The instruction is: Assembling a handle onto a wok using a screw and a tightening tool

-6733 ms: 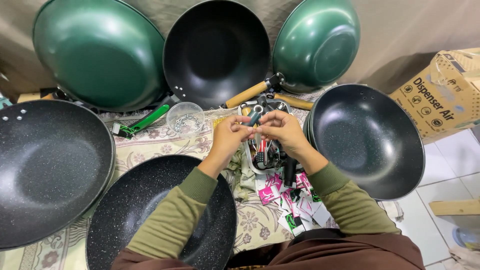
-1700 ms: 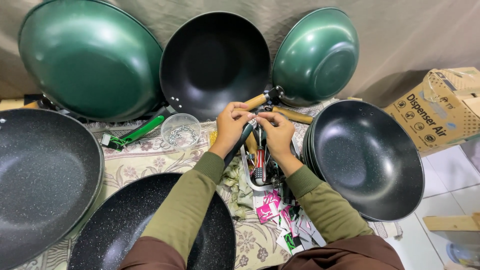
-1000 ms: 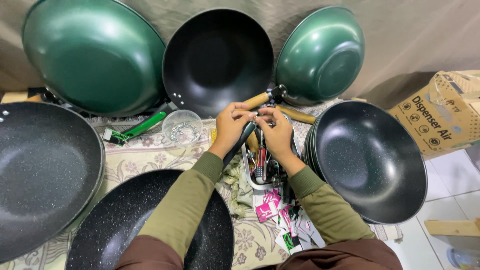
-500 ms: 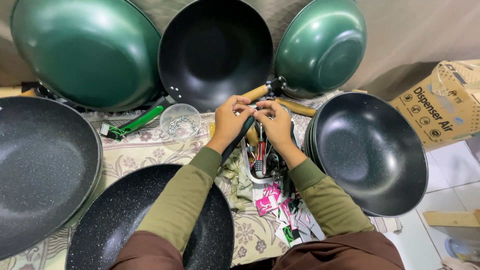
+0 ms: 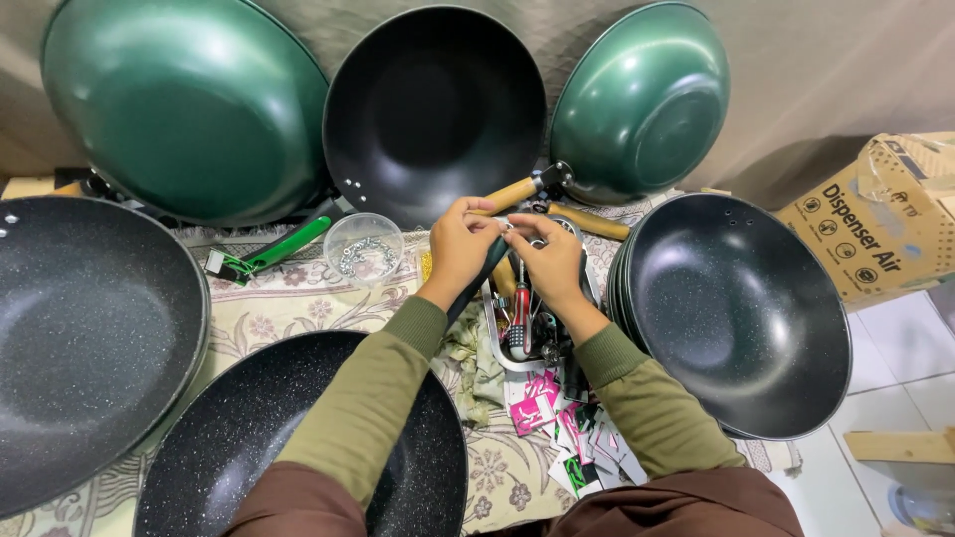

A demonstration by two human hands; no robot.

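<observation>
At the far left of the frame a speckled black wok is lying on the patterned cloth, and a second one is sitting under the person's left forearm at the lower centre. Along the top, a large green wok, a black wok and a smaller green wok are leaning against the wall. Just left of the hands, a clear plastic tub of small metal fittings is resting beside a green handle.

Compared with a few seconds ago, the hands are now working higher in the frame, close under the wooden handle of the black wok. The left hand is pinching a small metal piece, too tiny to identify, at its fingertips; the right hand is meeting it, fingers curled and nearly closed on the same piece. Below them a tray with a red-handled screwdriver is staying put. At the right, a stack of black woks and a cardboard box are sitting unchanged, so the fiddling with the fitting looks ongoing.
</observation>
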